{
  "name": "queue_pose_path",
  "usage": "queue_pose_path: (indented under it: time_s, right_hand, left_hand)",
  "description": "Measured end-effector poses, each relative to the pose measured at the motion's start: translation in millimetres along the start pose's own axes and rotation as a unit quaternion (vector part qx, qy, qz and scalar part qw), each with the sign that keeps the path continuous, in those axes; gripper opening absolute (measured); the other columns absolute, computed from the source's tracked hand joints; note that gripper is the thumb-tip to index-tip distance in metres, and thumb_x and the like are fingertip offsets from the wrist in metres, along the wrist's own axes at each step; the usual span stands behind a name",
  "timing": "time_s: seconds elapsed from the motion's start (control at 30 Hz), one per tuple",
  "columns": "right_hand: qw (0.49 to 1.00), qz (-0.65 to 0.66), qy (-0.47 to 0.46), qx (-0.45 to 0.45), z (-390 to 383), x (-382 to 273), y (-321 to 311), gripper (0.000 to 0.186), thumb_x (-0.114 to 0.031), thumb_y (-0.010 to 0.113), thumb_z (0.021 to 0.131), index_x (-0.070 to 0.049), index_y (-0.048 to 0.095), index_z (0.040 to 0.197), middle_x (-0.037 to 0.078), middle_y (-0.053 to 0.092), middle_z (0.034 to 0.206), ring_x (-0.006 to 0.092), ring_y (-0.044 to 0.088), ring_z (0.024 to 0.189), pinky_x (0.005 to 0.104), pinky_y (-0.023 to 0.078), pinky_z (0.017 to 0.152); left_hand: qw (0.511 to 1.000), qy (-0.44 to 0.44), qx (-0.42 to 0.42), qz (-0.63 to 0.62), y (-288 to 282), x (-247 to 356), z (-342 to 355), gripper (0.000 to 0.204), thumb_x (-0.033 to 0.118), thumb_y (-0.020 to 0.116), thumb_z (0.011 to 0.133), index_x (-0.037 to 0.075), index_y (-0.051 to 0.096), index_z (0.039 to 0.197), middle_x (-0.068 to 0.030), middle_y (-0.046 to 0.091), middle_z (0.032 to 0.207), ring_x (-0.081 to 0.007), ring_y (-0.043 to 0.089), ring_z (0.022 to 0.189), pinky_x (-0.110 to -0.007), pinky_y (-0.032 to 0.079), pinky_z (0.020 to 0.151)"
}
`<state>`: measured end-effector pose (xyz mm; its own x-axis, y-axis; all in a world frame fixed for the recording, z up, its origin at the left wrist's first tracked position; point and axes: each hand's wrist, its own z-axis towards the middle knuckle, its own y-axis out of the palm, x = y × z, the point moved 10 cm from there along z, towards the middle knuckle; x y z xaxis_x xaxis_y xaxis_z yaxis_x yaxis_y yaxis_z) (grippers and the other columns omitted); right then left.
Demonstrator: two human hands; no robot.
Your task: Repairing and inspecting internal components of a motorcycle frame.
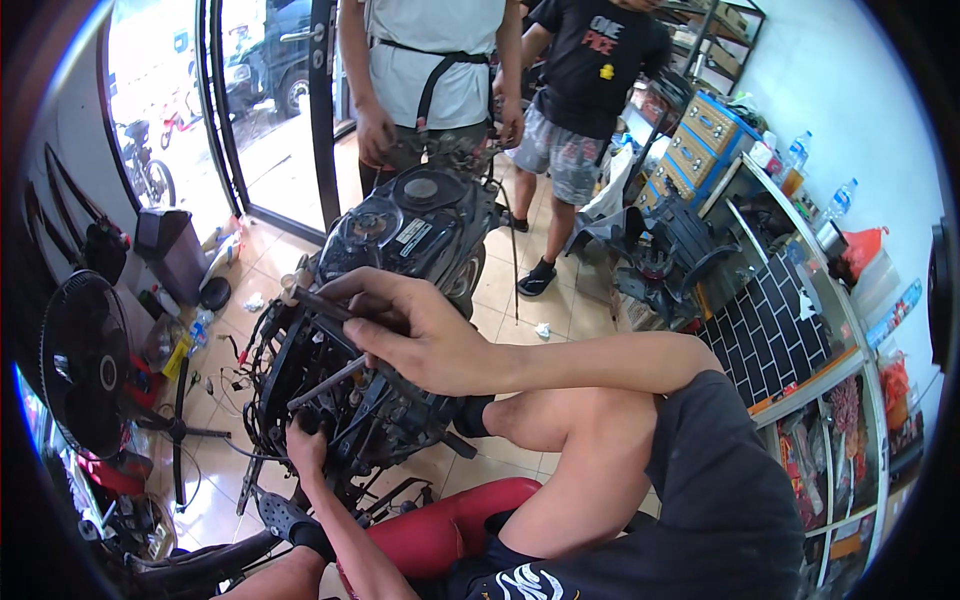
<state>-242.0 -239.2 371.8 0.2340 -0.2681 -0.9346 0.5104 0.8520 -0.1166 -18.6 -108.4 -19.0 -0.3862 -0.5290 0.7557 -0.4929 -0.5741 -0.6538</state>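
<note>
A partly stripped motorcycle stands in front of me, its dark engine and frame (385, 415) exposed. My right hand (410, 325) is raised above it, closed around a dark bar-like tool (322, 303) whose exact kind I cannot make out. A grey metal rod (330, 383) slants from below my right hand down toward the left one; whether it joins the dark bar is hidden. Low among the engine parts, my left hand (308, 448) has its fingers curled at a dark part, and what they grip does not show. Loose wires and cables (262, 365) hang at the motorcycle's left side.
Two people stand beyond the motorcycle, one in a white shirt (440, 60), one in black (595, 75). A fan (85, 365) and grey bin (165, 245) stand left. Right are a glass display case (850, 365) and dark motorcycle parts (670, 255). Something red and padded (440, 525) lies beneath me.
</note>
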Motion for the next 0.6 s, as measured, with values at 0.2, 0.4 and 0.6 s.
queue_pose_path:
  time_s: [0.2,0.4,0.6]
  right_hand:
    - [1.000,0.003,-0.002,0.003,0,-1,6,0.028,-0.001,0.057,0.100,0.000,0.060,0.127,-0.004,0.055,0.080,0.0024,0.047,0.067,0.0237,0.039,0.057]
    - [0.999,0.012,0.037,0.039,0,0,4,0.029,-0.003,0.058,0.100,-0.001,0.061,0.129,-0.003,0.059,0.083,0.0042,0.054,0.068,0.0229,0.043,0.058]
    - [0.998,0.039,0.045,0.030,6,0,10,0.034,-0.004,0.060,0.101,-0.001,0.056,0.135,0.004,0.065,0.087,0.0090,0.064,0.066,0.0195,0.042,0.053]
  left_hand:
    - [0.986,0.010,0.092,-0.141,-41,38,-9,0.032,0.019,0.058,0.104,0.000,0.067,0.128,-0.0195,0.070,0.115,-0.0312,0.065,0.112,-0.041,0.048,0.098]
    - [0.918,0.023,0.159,-0.363,-90,65,1,0.034,0.024,0.052,0.108,-0.002,0.067,0.124,-0.0110,0.071,0.107,-0.0195,0.068,0.090,-0.034,0.053,0.082]
    - [0.749,-0.151,0.026,-0.644,-49,55,-17,0.035,0.031,0.052,0.108,0.002,0.064,0.125,-0.0132,0.073,0.115,-0.0294,0.075,0.097,-0.040,0.061,0.082]
